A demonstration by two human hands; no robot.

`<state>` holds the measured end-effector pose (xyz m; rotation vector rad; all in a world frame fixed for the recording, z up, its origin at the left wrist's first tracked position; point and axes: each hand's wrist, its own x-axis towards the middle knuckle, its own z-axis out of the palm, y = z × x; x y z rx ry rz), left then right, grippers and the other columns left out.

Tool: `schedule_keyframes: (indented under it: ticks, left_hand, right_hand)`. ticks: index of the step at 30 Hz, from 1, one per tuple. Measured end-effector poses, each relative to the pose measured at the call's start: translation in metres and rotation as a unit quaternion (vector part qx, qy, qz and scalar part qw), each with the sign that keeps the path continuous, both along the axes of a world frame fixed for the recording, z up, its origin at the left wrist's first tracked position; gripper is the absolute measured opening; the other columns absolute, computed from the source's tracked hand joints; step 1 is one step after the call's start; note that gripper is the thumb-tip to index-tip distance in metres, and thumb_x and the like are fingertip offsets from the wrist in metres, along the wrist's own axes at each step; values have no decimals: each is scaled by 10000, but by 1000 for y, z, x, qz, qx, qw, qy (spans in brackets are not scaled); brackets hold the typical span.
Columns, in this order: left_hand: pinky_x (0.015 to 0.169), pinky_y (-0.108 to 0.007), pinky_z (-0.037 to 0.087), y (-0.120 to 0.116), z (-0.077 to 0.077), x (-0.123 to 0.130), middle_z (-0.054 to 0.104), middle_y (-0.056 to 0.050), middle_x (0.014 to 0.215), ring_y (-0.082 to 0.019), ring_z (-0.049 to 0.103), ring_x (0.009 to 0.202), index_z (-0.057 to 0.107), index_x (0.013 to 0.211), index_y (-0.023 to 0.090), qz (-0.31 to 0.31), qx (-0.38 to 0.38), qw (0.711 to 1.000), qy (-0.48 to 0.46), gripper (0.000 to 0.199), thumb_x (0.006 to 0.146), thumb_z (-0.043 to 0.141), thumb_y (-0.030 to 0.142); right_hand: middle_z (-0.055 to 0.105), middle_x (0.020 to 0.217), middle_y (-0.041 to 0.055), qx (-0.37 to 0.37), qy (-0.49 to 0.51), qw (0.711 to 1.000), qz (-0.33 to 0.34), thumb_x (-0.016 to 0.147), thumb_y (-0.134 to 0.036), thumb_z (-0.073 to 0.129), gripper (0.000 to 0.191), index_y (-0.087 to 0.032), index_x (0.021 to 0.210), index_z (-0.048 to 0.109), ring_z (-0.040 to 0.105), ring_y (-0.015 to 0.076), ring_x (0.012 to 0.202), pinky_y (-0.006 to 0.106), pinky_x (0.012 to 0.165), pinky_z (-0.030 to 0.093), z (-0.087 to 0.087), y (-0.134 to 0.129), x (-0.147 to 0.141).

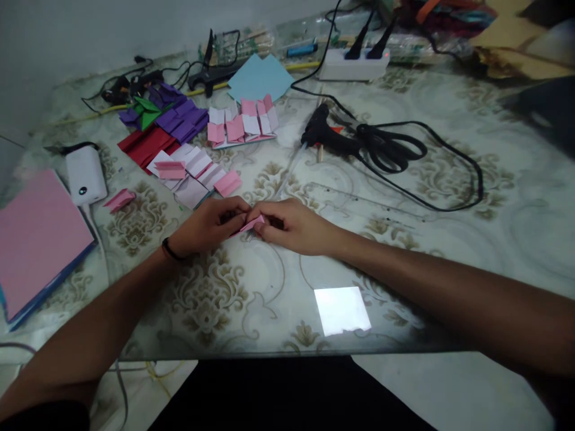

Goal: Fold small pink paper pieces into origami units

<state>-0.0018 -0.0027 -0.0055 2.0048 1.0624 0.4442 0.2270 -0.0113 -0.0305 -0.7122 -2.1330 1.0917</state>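
Both my hands meet over the middle of the patterned table (265,299), pinching one small pink folded paper (252,224). My left hand (211,224), with a dark band at the wrist, grips its left end. Thumb and fingers of my right hand (291,226) close on the right end. Part of the paper is hidden by the fingers. Just beyond the left hand lie pink and white folded papers (193,170). Another pink folded piece (120,200) rests apart to the left.
A black glue gun (332,134) with coiled cord lies beyond my right hand, near a clear ruler (368,200). Purple (182,117) and red folded papers (148,146) are at the back left. A white power bank (85,173) and pink sheets (42,239) lie left; a power strip (354,64) stands behind.
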Motion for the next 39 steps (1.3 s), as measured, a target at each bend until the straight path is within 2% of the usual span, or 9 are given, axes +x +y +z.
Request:
schedule_keyframes:
  ticks: [7, 20, 39]
  left_hand:
    - [578, -202, 374, 0, 5, 4, 632, 19, 712, -89, 501, 621, 744, 955, 140, -1, 15, 1000, 9, 273, 948, 589, 366]
    - [605, -212, 405, 0, 6, 5, 656, 10, 742, -100, 540, 656, 742, 953, 145, 0, 16, 1000, 12, 297, 954, 581, 394]
    - [604, -211, 383, 0, 5, 5, 660, 14, 740, -91, 527, 651, 751, 962, 134, -4, 27, 1000, 7, 271, 953, 584, 346]
  right_hand:
    - [551, 674, -46, -6, -3, 1000, -3, 987, -232, 560, 182, -136, 988, 715, 463, 78, 599, 212, 608, 347, 2, -2, 2]
    - [567, 675, -46, -3, -9, 1000, 1, 994, -220, 565, 154, -146, 998, 700, 474, 79, 606, 208, 606, 351, 2, -1, 3]
    - [583, 687, -36, -7, -18, 1000, 1, 1001, -217, 562, 168, -127, 1012, 703, 489, 81, 620, 218, 613, 359, 3, -2, 4]
